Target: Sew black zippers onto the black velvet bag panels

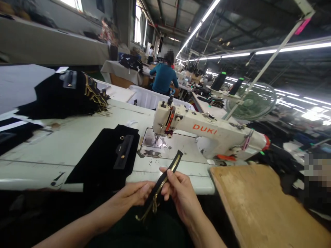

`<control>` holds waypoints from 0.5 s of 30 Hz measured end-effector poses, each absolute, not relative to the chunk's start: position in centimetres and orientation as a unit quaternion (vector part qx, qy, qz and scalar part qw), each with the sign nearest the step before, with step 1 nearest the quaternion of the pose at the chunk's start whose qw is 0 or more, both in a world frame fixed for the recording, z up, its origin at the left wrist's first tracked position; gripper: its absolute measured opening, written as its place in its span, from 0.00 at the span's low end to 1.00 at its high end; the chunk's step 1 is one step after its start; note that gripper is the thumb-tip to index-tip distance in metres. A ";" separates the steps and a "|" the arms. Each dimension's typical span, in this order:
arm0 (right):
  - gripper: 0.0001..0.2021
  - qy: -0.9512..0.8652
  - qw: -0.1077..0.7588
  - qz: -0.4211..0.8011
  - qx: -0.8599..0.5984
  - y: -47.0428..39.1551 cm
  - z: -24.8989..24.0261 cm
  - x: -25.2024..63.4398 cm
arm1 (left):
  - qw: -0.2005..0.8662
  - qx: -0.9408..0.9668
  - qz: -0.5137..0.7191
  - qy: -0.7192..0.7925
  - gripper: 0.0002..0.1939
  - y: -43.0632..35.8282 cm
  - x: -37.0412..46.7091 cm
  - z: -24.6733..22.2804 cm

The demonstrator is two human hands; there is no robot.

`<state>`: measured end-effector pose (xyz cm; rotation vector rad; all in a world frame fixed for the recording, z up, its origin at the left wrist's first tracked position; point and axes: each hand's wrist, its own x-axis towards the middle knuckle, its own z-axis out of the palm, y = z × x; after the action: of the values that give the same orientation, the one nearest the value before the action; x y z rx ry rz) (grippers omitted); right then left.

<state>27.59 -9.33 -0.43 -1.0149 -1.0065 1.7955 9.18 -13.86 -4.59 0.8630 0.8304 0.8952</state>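
A black zipper strip (162, 181) with gold teeth and a gold pull slants over the front edge of the sewing table. My right hand (181, 189) pinches its upper part between thumb and fingers. On the strip's left side, my left hand (138, 193) has its thumb and fingers closed on the edge. Beyond the hands is the white sewing machine (204, 131), its needle area above the metal plate. Left of that plate lies a black fabric piece (103, 155) with a dark patch and gold fittings, partly hanging over the edge.
A black fabric pile with gold zippers (64, 96) lies at the back left. A wooden board (258, 196) stands at the right. Behind the machine are a white bin (147, 96), thread cones, a fan (254, 100) and a seated person in blue (164, 77).
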 end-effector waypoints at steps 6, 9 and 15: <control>0.27 -0.457 0.379 0.695 -0.405 -7.4 -2.1 28.4 | 0.772 0.332 0.391 0.374 0.28 -13.8 10.0 -4.8; 0.25 -0.493 0.359 0.685 -0.400 -6.7 -2.4 28.6 | 0.784 0.316 0.384 0.372 0.26 -13.6 10.1 -4.8; 0.24 -0.475 0.335 0.734 -0.352 -6.3 -1.4 29.0 | 0.875 0.222 0.350 0.251 0.33 -13.2 10.3 -4.8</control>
<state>28.98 -6.28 -1.44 -0.9187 -1.2395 1.9139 10.33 -13.18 -4.84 0.4626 0.5238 0.7299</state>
